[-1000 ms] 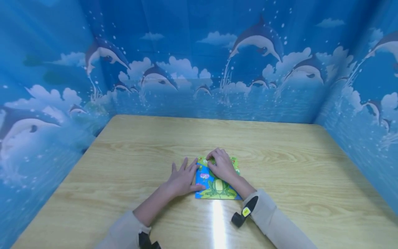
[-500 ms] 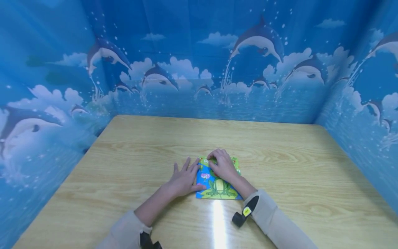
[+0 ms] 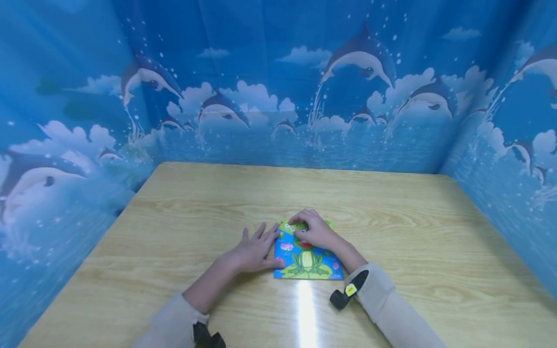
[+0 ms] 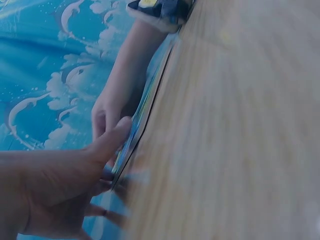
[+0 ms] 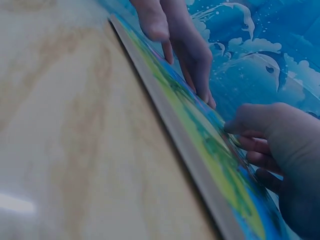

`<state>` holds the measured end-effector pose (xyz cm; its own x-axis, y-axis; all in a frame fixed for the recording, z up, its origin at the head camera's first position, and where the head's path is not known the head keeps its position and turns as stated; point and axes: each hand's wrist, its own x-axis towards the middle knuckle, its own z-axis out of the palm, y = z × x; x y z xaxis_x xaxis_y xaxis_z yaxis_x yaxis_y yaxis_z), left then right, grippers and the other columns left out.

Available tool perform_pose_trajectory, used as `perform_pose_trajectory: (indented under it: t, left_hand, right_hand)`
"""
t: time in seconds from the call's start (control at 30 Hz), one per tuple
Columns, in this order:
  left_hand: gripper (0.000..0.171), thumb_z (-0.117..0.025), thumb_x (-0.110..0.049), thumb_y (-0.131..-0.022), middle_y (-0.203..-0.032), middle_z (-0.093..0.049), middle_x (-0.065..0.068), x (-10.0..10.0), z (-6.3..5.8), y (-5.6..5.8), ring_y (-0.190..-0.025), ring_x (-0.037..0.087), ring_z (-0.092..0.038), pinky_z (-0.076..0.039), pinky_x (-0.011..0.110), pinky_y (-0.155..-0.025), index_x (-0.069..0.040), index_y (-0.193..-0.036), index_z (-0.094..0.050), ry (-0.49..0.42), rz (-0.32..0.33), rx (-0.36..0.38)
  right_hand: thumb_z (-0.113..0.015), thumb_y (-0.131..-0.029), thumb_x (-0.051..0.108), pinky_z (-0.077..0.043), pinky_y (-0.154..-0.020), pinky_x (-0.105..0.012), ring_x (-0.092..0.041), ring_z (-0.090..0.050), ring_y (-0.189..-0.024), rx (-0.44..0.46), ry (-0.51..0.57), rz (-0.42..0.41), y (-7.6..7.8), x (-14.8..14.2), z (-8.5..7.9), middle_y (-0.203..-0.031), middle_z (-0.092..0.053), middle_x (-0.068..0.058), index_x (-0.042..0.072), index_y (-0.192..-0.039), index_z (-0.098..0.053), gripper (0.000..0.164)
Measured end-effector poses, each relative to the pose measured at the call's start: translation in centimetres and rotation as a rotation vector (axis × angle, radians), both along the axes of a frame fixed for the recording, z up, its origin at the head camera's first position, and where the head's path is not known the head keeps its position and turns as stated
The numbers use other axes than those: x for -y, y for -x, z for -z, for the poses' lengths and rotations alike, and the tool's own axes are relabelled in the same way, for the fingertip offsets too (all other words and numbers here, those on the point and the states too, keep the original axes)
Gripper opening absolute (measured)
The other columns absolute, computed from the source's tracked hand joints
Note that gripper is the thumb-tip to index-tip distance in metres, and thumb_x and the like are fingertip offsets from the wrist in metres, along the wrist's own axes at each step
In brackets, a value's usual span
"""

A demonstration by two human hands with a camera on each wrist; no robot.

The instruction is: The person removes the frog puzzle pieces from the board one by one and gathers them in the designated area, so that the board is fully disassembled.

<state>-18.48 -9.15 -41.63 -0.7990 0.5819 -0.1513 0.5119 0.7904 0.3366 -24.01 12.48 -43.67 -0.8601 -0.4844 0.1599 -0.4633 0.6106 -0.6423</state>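
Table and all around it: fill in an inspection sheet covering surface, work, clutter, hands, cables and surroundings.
Surface: pale wood-grain table, with a bright streak of glare near the front.
Job's things: one frog picture board, lying flat; its upper part is partly covered by a hand.
Clutter: nothing seen.
Left hand: the left hand has its fingers spread at the board's left edge, thumb over the board.
Right hand: the right hand has bent fingers over the frog's head; whether it pinches anything cannot be told.
Cables: nothing seen.
Surroundings: blue curtain printed with dolphins and clouds, on the far, left and right sides.
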Motion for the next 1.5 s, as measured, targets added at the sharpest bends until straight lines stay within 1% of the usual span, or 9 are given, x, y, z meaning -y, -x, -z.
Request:
perform_pose_trajectory:
  t: [0.17,0.33,0.6,0.77,1.03,1.17,1.27,1.37,1.5]
  left_hand:
    - [0.092,-0.054,-0.062,-0.081,-0.152,-0.004,0.006,0.4,-0.4,0.1,-0.135,0.035,-0.002,0.001,0.062,-0.100,-0.007,-0.146,-0.019,-0.021,0.022,0.044]
    - [0.092,-0.056,-0.060,-0.080,-0.152,-0.006,0.007,0.6,-0.6,0.1,-0.135,0.036,-0.002,0.001,0.062,-0.100,-0.009,-0.147,-0.019,-0.044,0.034,0.056]
    - [0.074,-0.053,-0.058,-0.084,-0.152,-0.005,0.007,1.7,-1.3,0.6,-0.135,0.038,0.000,0.000,0.063,-0.100,-0.027,-0.146,-0.028,-0.004,0.172,0.092]
    - [0.066,-0.054,-0.055,-0.085,-0.152,-0.006,0.008,2.1,-1.7,0.6,-0.134,0.041,-0.001,0.000,0.064,-0.099,-0.030,-0.143,-0.033,-0.001,0.217,0.112]
    - [0.055,-0.040,-0.055,-0.092,-0.152,-0.009,0.005,1.5,-1.5,0.4,-0.135,0.038,0.000,0.002,0.063,-0.100,-0.032,-0.142,-0.036,0.004,0.160,0.101]
    - [0.055,-0.044,-0.054,-0.091,-0.151,-0.015,0.010,0.9,-1.2,0.2,-0.134,0.042,-0.006,-0.005,0.068,-0.097,-0.029,-0.140,-0.040,-0.005,0.134,0.036]
    - [0.059,-0.046,-0.054,-0.090,-0.151,-0.015,0.011,0.6,-1.0,-0.1,-0.133,0.043,-0.007,-0.009,0.069,-0.096,-0.029,-0.142,-0.036,0.029,0.119,-0.012]
    - [0.061,-0.045,-0.055,-0.090,-0.151,-0.013,0.012,0.5,-0.8,-0.5,-0.133,0.043,-0.005,-0.009,0.069,-0.096,-0.031,-0.144,-0.030,0.066,0.109,-0.031]
    - [0.058,-0.042,-0.053,-0.092,-0.151,-0.012,0.013,0.5,-0.6,-0.8,-0.133,0.045,-0.005,-0.009,0.068,-0.097,-0.032,-0.144,-0.030,0.073,0.118,-0.040]
  right_hand:
    - [-0.067,-0.076,0.022,-0.040,-0.087,-0.041,-0.019,-0.045,-0.103,-0.008,-0.025,-0.074,0.2,-0.6,-0.1,-0.109,-0.055,0.001,0.015,-0.112,-0.062,0.037]
    - [-0.069,-0.076,0.024,-0.038,-0.089,-0.042,-0.020,-0.043,-0.106,0.012,-0.029,-0.104,0.3,-0.8,-0.3,-0.114,-0.054,0.000,0.015,-0.114,-0.062,0.040]
    - [-0.069,-0.077,0.025,-0.036,-0.091,-0.045,-0.022,-0.042,-0.111,0.021,-0.022,-0.132,0.3,-1.0,-0.3,-0.118,-0.053,-0.002,0.013,-0.116,-0.061,0.041]
    - [-0.068,-0.078,0.023,-0.036,-0.092,-0.046,-0.023,-0.041,-0.111,0.013,-0.031,-0.150,0.2,-1.0,-0.5,-0.119,-0.053,-0.004,0.013,-0.116,-0.061,0.040]
    - [-0.068,-0.079,0.024,-0.037,-0.092,-0.045,-0.022,-0.042,-0.111,-0.020,-0.057,-0.155,0.3,-1.1,-0.4,-0.117,-0.053,-0.003,0.014,-0.117,-0.061,0.039]
    - [-0.068,-0.079,0.023,-0.038,-0.091,-0.045,-0.022,-0.043,-0.110,-0.041,-0.054,-0.154,0.2,-1.1,-0.5,-0.116,-0.053,-0.003,0.014,-0.116,-0.062,0.039]
    - [-0.069,-0.078,0.022,-0.038,-0.091,-0.046,-0.023,-0.044,-0.110,-0.058,-0.048,-0.151,0.1,-1.1,-0.5,-0.115,-0.054,-0.005,0.013,-0.115,-0.062,0.039]
    - [-0.069,-0.078,0.022,-0.038,-0.091,-0.045,-0.023,-0.044,-0.109,-0.073,-0.062,-0.154,0.2,-1.0,-0.4,-0.115,-0.055,-0.005,0.012,-0.115,-0.063,0.039]
    - [-0.068,-0.078,0.023,-0.039,-0.090,-0.044,-0.022,-0.045,-0.108,-0.085,-0.085,-0.151,0.2,-1.0,-0.3,-0.115,-0.055,-0.005,0.012,-0.115,-0.063,0.039]
